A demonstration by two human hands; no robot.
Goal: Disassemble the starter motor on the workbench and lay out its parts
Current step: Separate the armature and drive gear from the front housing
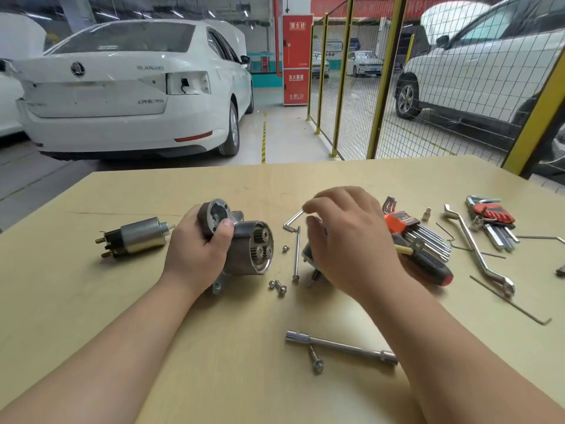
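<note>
My left hand (195, 252) grips the starter motor's drive housing (244, 255), tilted on the workbench (107, 316), its open end facing right with the planetary gears (261, 243) showing. The removed solenoid (137, 238) lies to the left. My right hand (348, 240) arches over a grey motor part (307, 255) that is mostly hidden beneath it; I cannot tell whether it grips the part. Its fingertips are close to an L-shaped hex key (292, 223). Between the hands lie a long through bolt (296, 255), a small nut (286, 248) and two short bolts (278, 286).
A socket bar (339, 347) and a bolt (316, 361) lie near the front. To the right are an orange hex key set (412, 231), a black screwdriver (428, 264), an offset wrench (477, 249), a red hex key set (492, 218) and thin wires. Cars and a mesh fence stand beyond.
</note>
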